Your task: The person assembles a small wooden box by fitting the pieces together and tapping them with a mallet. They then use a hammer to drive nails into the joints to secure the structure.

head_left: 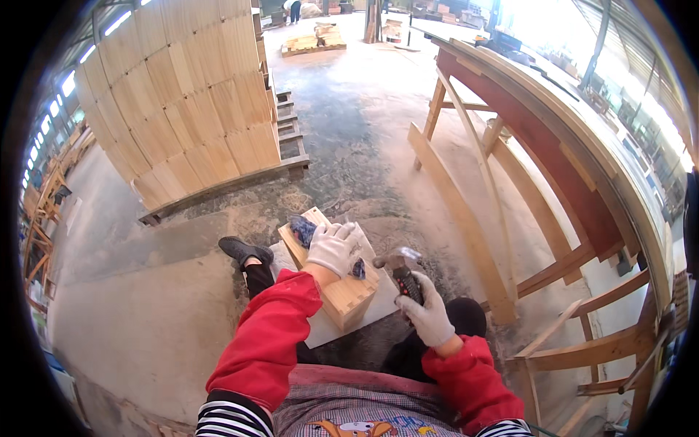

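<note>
A pale wooden box (345, 298) with finger-jointed corners stands in front of me on a light board (320, 331) on the floor. My left hand (332, 249), in a white glove, lies across the top of the box with its fingers stretched toward the right; the fingertips are slightly blurred. Dark blue patterned material (302, 229) shows beside that hand, with another dark piece near the fingers; I cannot tell what it is. To the right of the box, my gloved right hand (429, 312) is closed around the dark handle of a claw hammer (407, 282), its metal head raised.
A tall stack of wooden boxes (182, 102) stands on a pallet (291, 156) at the far left. A long workbench (553, 124) with wooden legs runs along the right. Farther back are low timber piles (313, 40) and a bending person (293, 9). My shoe (244, 251) is left of the box.
</note>
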`<state>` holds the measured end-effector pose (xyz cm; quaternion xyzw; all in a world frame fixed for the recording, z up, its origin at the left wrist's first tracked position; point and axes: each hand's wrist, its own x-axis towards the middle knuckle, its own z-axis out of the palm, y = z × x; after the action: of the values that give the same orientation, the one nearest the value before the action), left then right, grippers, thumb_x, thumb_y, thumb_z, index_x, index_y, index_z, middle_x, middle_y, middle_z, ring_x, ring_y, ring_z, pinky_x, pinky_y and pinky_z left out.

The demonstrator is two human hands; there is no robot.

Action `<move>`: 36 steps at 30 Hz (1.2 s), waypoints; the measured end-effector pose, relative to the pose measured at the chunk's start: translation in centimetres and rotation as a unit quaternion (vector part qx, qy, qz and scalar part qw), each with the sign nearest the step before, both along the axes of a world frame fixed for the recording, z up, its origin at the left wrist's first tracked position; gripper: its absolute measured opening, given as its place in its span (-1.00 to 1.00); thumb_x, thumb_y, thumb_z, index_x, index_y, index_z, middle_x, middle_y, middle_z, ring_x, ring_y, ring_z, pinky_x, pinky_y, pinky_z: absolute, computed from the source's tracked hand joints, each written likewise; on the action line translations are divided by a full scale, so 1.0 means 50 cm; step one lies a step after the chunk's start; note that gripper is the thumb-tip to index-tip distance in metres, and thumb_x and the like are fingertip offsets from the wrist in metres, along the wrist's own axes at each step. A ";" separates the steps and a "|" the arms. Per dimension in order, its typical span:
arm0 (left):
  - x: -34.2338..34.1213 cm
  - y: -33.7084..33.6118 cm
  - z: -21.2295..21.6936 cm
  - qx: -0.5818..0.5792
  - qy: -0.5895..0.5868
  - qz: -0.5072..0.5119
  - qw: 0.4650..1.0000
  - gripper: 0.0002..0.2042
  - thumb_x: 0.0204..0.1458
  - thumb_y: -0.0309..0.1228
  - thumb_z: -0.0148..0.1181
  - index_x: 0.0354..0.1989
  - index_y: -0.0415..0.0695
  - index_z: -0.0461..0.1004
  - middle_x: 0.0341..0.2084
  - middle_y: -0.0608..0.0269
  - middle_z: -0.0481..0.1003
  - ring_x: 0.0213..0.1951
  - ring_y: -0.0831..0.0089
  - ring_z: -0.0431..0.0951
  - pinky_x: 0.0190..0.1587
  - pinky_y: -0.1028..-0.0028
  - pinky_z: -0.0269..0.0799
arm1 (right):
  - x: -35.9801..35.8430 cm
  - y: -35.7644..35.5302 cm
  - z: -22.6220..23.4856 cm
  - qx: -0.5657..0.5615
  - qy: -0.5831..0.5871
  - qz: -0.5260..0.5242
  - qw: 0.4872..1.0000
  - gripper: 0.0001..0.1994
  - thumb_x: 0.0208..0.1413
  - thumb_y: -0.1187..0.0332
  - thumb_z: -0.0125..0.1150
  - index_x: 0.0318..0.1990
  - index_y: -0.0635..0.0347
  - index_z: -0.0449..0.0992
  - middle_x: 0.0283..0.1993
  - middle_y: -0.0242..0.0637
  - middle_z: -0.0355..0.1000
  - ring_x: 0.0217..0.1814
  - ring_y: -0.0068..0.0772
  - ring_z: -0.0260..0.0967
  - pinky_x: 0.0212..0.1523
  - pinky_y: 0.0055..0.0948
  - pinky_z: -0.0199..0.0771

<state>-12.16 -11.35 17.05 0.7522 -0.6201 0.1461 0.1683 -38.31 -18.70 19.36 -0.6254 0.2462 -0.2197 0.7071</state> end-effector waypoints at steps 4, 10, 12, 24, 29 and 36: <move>-0.018 -0.026 -0.032 0.042 0.041 0.050 0.997 -0.57 0.15 -0.05 0.13 0.12 0.02 0.52 0.20 0.19 0.44 0.23 0.20 0.37 0.33 0.00 0.10 | -0.029 0.017 0.028 -0.252 0.088 0.073 0.961 -0.49 0.16 0.36 0.27 0.26 0.23 0.33 -0.11 -0.08 0.49 -0.13 -0.21 0.52 -0.02 -0.36 0.47; -0.014 -0.015 -0.034 0.035 0.032 0.051 0.998 -0.53 0.14 0.02 0.13 0.10 -0.02 0.53 0.21 0.17 0.43 0.25 0.15 0.36 0.33 -0.04 0.09 | -0.017 0.021 0.039 -0.353 0.169 0.107 0.914 -0.49 0.14 0.24 0.26 0.24 0.13 0.38 0.00 0.13 0.50 0.07 0.20 0.45 0.00 -0.12 0.51; -0.016 -0.009 -0.034 0.035 0.031 0.061 0.997 -0.52 0.14 0.02 0.14 0.11 -0.01 0.53 0.21 0.16 0.44 0.24 0.15 0.36 0.33 -0.03 0.09 | -0.017 0.024 0.038 -0.361 0.180 0.105 0.909 -0.49 0.15 0.23 0.25 0.25 0.14 0.38 -0.01 0.11 0.51 0.06 0.17 0.48 0.01 -0.13 0.51; -0.009 -0.007 -0.050 0.002 0.033 0.064 0.997 -0.51 0.12 0.00 0.13 0.12 -0.03 0.51 0.17 0.16 0.46 0.22 0.20 0.39 0.28 0.06 0.15 | -0.031 0.037 0.110 -0.236 0.129 0.051 0.962 -0.50 0.12 0.45 0.31 0.23 0.30 0.37 -0.17 -0.21 0.50 -0.23 -0.55 0.40 -0.11 -0.50 0.47; -0.011 -0.001 -0.048 0.023 0.055 0.074 0.995 -0.55 0.11 -0.02 0.16 0.08 0.00 0.54 0.14 0.21 0.48 0.22 0.24 0.39 0.30 0.09 0.13 | -0.036 0.092 0.158 -0.166 0.021 -0.004 0.986 -0.47 0.11 0.51 0.27 0.26 0.37 0.33 -0.08 -0.19 0.50 -0.15 -0.53 0.40 -0.06 -0.51 0.45; -0.016 -0.017 -0.043 -0.004 0.045 0.067 0.997 -0.58 0.12 -0.03 0.16 0.05 0.02 0.55 0.10 0.23 0.50 0.21 0.25 0.41 0.27 0.12 0.15 | 0.003 0.059 0.053 -0.375 0.192 0.138 0.896 -0.55 0.15 0.36 0.28 0.21 0.17 0.40 -0.15 0.10 0.52 -0.05 0.14 0.52 -0.09 -0.26 0.54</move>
<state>-12.95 -12.20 14.88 0.7974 -0.5593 0.1256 0.1886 -38.17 -15.76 22.02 -0.9021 0.1877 -0.0713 0.3819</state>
